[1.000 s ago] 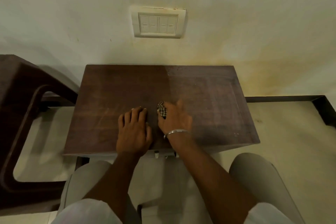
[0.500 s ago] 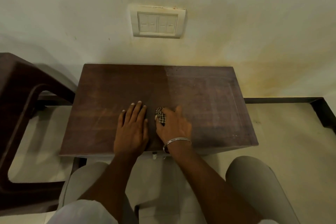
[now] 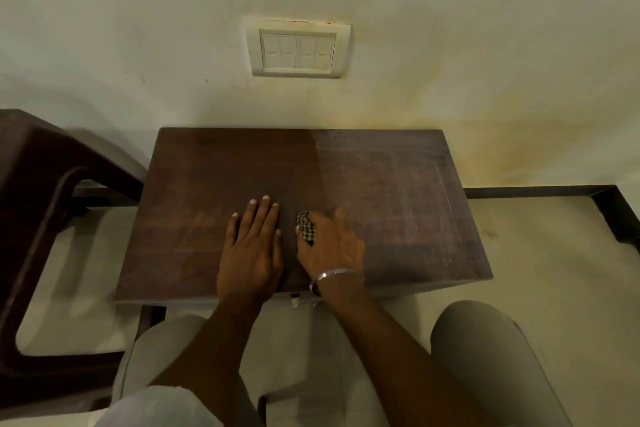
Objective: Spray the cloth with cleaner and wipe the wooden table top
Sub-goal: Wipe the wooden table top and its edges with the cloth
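A home room: a stained wall with switch plate upper centre, plastic chair at left, tiled floor.

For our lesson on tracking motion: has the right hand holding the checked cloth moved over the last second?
Yes, slightly. Judged against the table, the right hand and its cloth have slid back toward the near edge, closer to the person.

switch plate on wall, dark chair left

— What was the tabletop like?
— Dark wood, a faint sheen toward its left edge, dull and hazy toward the right.
— And the cloth?
— Woven checked fabric; the bangle was shiny metal.
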